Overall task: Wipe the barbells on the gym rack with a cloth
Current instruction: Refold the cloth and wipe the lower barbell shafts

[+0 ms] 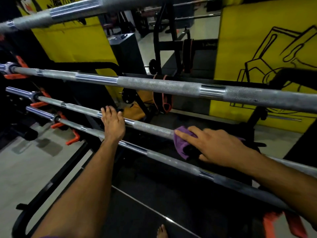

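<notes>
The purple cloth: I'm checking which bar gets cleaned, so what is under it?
The purple cloth wraps the third barbell, pressed by the right hand. The bar section beneath is covered.

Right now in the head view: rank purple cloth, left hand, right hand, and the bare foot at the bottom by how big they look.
1. Right hand, largest, though it is also nearer the camera.
2. Left hand and purple cloth: look alike, and the cloth is partly hidden under the right hand, so no ranking.
3. Bare foot, smallest; cut off by the frame edge.
</notes>
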A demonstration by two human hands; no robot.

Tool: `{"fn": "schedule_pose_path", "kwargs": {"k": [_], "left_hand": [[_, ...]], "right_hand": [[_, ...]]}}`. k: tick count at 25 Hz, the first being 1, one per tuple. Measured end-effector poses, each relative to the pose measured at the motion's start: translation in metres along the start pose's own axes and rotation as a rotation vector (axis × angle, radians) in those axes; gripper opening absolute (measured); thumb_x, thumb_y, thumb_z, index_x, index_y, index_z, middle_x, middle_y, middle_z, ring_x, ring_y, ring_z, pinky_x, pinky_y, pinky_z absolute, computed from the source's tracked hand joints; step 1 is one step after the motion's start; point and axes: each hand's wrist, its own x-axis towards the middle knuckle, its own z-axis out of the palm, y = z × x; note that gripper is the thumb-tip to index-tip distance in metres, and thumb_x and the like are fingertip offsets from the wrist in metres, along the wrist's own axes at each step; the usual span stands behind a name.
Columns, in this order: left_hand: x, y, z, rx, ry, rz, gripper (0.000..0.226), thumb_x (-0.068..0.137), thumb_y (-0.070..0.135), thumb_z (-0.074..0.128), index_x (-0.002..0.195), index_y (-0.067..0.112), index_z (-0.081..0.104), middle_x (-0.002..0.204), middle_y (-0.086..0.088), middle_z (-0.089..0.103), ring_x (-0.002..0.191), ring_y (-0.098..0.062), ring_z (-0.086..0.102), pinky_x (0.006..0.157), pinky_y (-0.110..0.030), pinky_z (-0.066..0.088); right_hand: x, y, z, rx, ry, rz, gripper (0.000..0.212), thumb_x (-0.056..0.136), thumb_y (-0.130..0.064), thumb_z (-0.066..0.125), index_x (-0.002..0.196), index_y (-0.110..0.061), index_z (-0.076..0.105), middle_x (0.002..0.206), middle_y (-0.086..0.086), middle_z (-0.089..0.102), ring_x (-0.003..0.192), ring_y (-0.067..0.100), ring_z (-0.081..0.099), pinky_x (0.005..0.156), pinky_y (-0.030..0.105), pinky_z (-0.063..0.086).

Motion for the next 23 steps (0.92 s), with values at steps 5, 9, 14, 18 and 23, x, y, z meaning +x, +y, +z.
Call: {"fn": "schedule_pose_path", "kwargs": {"k": [5,9,14,18,23], "left_hand": [[0.001,-0.001,-0.001,0.007,0.016,0.019,0.054,0.11,0.025,0.027,0.154,-0.006,0.023,0.164,-0.024,0.015,0.154,-0.036,-0.001,0.124,-0.046,0.0],[0.001,0.0,-0.005,0.014,-0.008,0.02,0.054,0.11,0.026,0.026,0.154,-0.005,0.022,0.164,-0.023,0.013,0.154,-0.036,-0.001,0.124,-0.045,0.0],[0.002,0.0,-0.01,0.054,-0.062,0.006,0.054,0.11,0.024,0.026,0.154,-0.007,0.021,0.164,-0.025,0.013,0.153,-0.038,-0.001,0.124,-0.045,0.0],[0.004,-0.003,-0.008,0.056,-0.058,0.005,0.055,0.11,0.026,0.024,0.155,-0.006,0.019,0.164,-0.024,0.01,0.154,-0.036,-0.003,0.125,-0.045,-0.001],[0.002,0.0,-0.002,0.025,-0.006,-0.004,0.054,0.11,0.022,0.027,0.154,-0.008,0.019,0.164,-0.026,0.011,0.153,-0.037,-0.002,0.123,-0.046,-0.001]], "right_hand": [[0.074,-0.037,-0.007,-0.019,0.068,-0.067,0.081,0.095,-0.036,0.051,0.159,-0.022,0.002,0.142,0.014,0.034,0.094,0.033,0.06,0.065,0.04,0.046],[0.152,-0.079,-0.013,-0.044,0.159,-0.095,0.071,0.098,-0.032,0.049,0.158,-0.017,0.015,0.143,0.019,0.039,0.091,0.037,0.065,0.061,0.04,0.045],[0.146,-0.076,-0.015,0.04,0.14,-0.111,0.082,0.094,-0.037,0.06,0.159,-0.031,0.01,0.15,0.014,0.032,0.107,0.037,0.059,0.077,0.045,0.053],[0.065,-0.039,-0.004,0.087,0.095,-0.034,0.092,0.09,-0.039,0.063,0.156,-0.043,0.0,0.154,0.005,0.027,0.108,0.03,0.053,0.077,0.04,0.05],[0.003,-0.014,0.0,0.065,0.055,0.062,0.097,0.087,-0.038,0.062,0.155,-0.042,-0.006,0.154,0.0,0.026,0.107,0.028,0.054,0.081,0.039,0.054]]}}
